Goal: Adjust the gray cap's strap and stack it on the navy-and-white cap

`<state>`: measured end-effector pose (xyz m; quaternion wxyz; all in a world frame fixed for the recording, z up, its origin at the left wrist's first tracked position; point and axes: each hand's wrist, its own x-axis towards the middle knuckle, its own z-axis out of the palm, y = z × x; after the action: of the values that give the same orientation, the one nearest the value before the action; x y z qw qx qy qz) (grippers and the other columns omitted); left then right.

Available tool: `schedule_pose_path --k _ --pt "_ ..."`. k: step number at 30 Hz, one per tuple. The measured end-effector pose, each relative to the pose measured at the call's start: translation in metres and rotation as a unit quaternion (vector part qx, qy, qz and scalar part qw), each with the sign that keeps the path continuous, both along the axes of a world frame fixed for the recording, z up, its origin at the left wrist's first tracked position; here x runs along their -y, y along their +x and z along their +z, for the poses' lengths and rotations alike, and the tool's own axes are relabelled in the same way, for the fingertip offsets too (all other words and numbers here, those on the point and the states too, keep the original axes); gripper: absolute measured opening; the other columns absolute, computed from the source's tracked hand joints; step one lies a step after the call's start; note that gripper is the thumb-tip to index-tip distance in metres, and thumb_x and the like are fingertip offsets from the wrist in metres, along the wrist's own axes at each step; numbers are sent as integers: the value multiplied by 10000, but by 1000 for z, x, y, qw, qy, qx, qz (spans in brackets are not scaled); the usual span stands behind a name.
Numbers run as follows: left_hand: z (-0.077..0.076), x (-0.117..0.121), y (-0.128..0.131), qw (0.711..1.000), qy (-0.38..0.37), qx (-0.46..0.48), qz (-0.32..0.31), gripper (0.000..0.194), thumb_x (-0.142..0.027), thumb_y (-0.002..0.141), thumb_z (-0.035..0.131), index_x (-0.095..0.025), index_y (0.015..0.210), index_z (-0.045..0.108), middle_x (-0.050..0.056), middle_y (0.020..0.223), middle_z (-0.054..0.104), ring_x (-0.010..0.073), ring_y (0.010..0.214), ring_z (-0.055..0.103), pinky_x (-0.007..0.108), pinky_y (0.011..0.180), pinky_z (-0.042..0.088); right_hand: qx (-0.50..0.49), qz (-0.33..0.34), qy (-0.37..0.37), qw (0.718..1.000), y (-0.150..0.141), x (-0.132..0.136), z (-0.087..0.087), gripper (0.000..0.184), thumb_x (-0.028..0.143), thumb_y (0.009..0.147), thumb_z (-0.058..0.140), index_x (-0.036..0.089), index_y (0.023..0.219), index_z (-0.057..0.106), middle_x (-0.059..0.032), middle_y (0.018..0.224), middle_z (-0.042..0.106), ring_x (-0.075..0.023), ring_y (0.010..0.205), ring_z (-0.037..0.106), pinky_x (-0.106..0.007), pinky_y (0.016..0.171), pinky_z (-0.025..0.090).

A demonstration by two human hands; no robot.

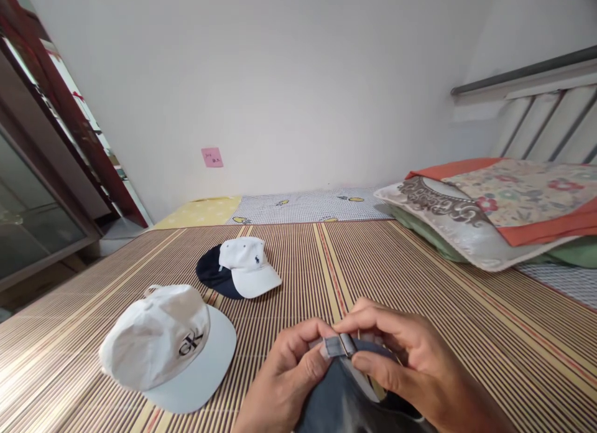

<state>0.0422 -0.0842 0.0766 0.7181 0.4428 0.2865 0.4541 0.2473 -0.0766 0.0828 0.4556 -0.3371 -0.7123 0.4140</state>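
Low in the middle of the view I hold a dark grey-blue cap (347, 402). My left hand (286, 374) and my right hand (396, 358) both pinch its back strap and metal buckle (340, 345), fingers closed on it. To the left a white cap with a black logo (168, 346) lies on the striped bamboo mat (420, 284). Farther back a smaller white cap (247, 265) rests on top of a navy cap (212, 272).
Pillows (489, 215) are stacked at the right by a metal headboard (541, 109). A checked sheet (308, 206) runs along the white wall, which carries a pink note (212, 157). A dark-framed window or door (41, 172) stands at the left.
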Motion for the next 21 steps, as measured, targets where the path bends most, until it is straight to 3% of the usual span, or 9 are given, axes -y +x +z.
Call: schedule_pose_path --k 4,13,21 --pt "-4 -2 -2 1000 3 19 19 295 -453 862 829 -165 860 764 7 761 608 108 690 511 181 668 429 12 -6 13 1000 -2 -2 3 268 512 945 721 274 1042 794 -36 893 711 -209 812 645 -321 734 498" --pt "-17 -10 -8 996 14 67 -57 270 -391 877 824 -130 933 784 50 830 674 95 701 592 176 668 453 -5 13 18 1000 -2 -1 5 164 402 969 704 260 1020 768 -4 884 674 -165 807 633 -284 738 488" --pt "-15 -12 -1 996 -9 81 -23 237 -342 819 882 -142 850 759 16 749 666 79 643 575 168 633 442 2 14 38 999 -5 0 7 116 319 951 696 282 1039 762 7 894 685 -170 824 634 -292 749 494"
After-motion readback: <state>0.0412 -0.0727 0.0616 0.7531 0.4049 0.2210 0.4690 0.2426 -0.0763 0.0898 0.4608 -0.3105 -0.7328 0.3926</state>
